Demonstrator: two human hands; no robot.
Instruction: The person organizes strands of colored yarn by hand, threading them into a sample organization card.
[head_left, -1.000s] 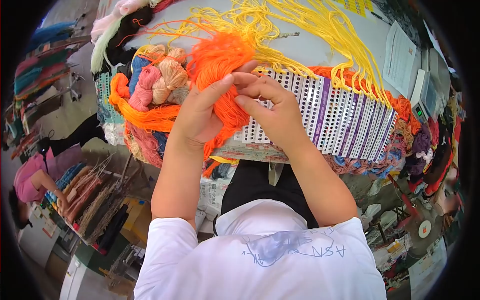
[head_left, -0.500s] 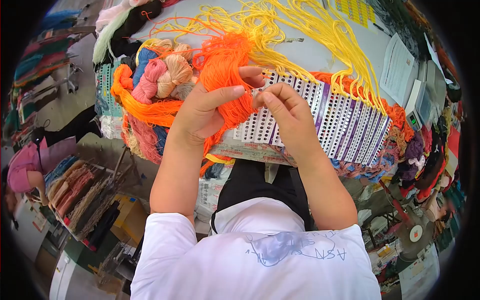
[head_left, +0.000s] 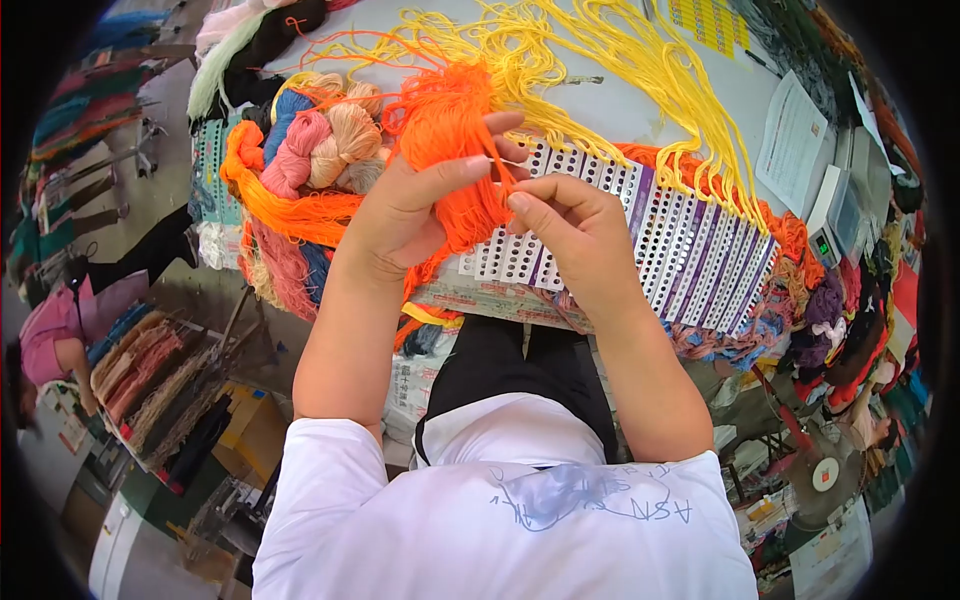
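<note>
A thick hank of orange thread [head_left: 455,125] lies across my left hand [head_left: 415,205], whose thumb and fingers curl around it. My right hand [head_left: 570,215] pinches a few orange strands between thumb and forefinger, drawn out from the hank's right side. Under both hands lies a row of white-and-purple punched thread cards [head_left: 680,255]. Yellow threads [head_left: 700,140] hang looped at the far edge of the cards and spread back over the grey table [head_left: 640,95].
Left of my hands is a pile of twisted skeins [head_left: 330,150] in pink, beige and blue, with an orange skein [head_left: 285,215] draped over it. At right are a small scale [head_left: 828,240] and a paper sheet [head_left: 792,140]. Another person in pink [head_left: 55,335] is at far left.
My right hand has taken strands in a pinch and pulled them slightly taut from the orange hank. My left hand still holds the hank, its fingers shifted a little.
</note>
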